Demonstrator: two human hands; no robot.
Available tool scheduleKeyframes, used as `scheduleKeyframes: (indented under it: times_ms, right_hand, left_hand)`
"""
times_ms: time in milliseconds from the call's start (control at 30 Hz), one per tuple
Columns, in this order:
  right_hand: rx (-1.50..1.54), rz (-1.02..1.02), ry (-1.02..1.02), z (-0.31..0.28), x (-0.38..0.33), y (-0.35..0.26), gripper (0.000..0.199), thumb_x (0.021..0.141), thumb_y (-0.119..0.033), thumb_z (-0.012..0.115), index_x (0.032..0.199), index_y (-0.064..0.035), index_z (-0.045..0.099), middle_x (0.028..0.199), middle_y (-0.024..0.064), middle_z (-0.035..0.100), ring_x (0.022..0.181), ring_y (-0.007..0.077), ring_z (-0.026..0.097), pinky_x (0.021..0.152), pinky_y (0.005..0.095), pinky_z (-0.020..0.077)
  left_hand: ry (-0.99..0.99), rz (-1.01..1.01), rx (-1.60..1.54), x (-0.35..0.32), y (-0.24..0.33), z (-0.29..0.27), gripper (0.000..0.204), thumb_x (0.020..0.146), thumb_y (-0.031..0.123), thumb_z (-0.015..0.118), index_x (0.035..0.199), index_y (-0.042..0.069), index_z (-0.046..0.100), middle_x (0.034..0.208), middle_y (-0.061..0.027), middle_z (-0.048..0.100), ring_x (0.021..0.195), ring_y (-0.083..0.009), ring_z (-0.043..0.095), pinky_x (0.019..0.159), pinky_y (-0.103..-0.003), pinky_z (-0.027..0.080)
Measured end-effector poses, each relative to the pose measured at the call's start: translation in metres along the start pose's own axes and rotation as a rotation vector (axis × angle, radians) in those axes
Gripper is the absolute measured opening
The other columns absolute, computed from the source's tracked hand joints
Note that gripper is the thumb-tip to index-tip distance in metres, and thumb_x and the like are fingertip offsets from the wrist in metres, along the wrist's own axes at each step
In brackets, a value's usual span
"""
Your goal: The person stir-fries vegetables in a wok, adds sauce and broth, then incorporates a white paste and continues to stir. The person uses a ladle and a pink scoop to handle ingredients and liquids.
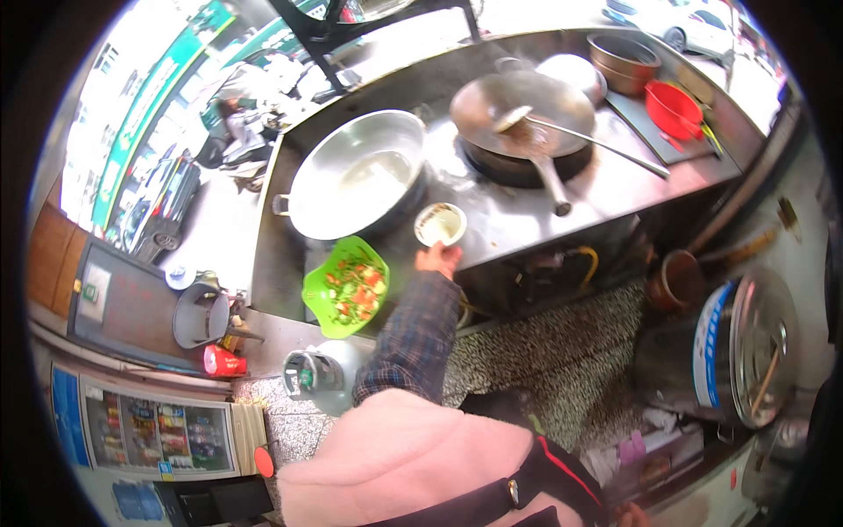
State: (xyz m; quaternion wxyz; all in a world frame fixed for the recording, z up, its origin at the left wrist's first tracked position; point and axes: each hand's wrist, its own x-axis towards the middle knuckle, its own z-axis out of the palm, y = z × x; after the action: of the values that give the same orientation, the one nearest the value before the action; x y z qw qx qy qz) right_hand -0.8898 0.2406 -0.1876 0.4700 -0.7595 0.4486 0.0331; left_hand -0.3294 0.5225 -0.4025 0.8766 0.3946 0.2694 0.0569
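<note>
My left hand, at the end of a dark plaid sleeve, is closed on the near rim of a small white bowl at the stove counter's front edge. Pale contents show inside the bowl. To its left sits a green plastic basket of cut vegetables, red, orange and green. Beyond that stands a wide metal basin. A wok rests on the burner to the right, with a long-handled ladle lying across it. Of my right hand, only a small blurred part shows at the lower edge.
A red plastic basket and a brown pot stand at the counter's far right. Below are a large lidded steel drum and a brown long-handled pot. A gas cylinder stands near my left arm.
</note>
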Motion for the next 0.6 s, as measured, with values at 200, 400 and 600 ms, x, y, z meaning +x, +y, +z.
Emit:
scheduleKeyframes:
  times_ms: [200, 400, 600]
  right_hand:
    - [0.118, -0.113, 0.018, 0.039, 0.019, -0.034, 0.025, 0.097, -0.011, 0.057, 0.117, 0.001, 0.063, 0.108, 0.0118, 0.068, 0.098, 0.0174, 0.062, 0.088, 0.0286, 0.0496]
    - [-0.029, -0.122, 0.136, 0.063, -0.039, -0.006, 0.025, 0.093, -0.012, 0.06, 0.116, -0.0035, 0.064, 0.109, 0.0109, 0.067, 0.102, 0.0235, 0.062, 0.09, 0.0356, 0.0483]
    - [0.216, -0.12, 0.447, 0.129, -0.148, 0.098, 0.019, 0.084, -0.004, 0.067, 0.102, 0.0018, 0.068, 0.094, 0.0137, 0.07, 0.084, 0.0201, 0.068, 0.075, 0.0292, 0.0522]
  left_hand:
    - [-0.148, -0.126, 0.141, -0.018, 0.026, 0.001, 0.033, 0.087, -0.006, 0.052, 0.119, -0.004, 0.049, 0.118, -0.0201, 0.057, 0.108, -0.0343, 0.059, 0.087, -0.05, 0.054]
    - [-0.506, -0.286, 0.417, -0.084, 0.005, -0.015, 0.043, 0.086, -0.005, 0.051, 0.128, 0.002, 0.051, 0.116, -0.0124, 0.062, 0.099, -0.0254, 0.065, 0.083, -0.041, 0.058]
    - [-1.014, -0.696, 0.878, -0.212, -0.072, -0.073, 0.035, 0.081, -0.002, 0.052, 0.113, 0.007, 0.063, 0.092, -0.0082, 0.068, 0.064, -0.0111, 0.061, 0.046, -0.02, 0.039]
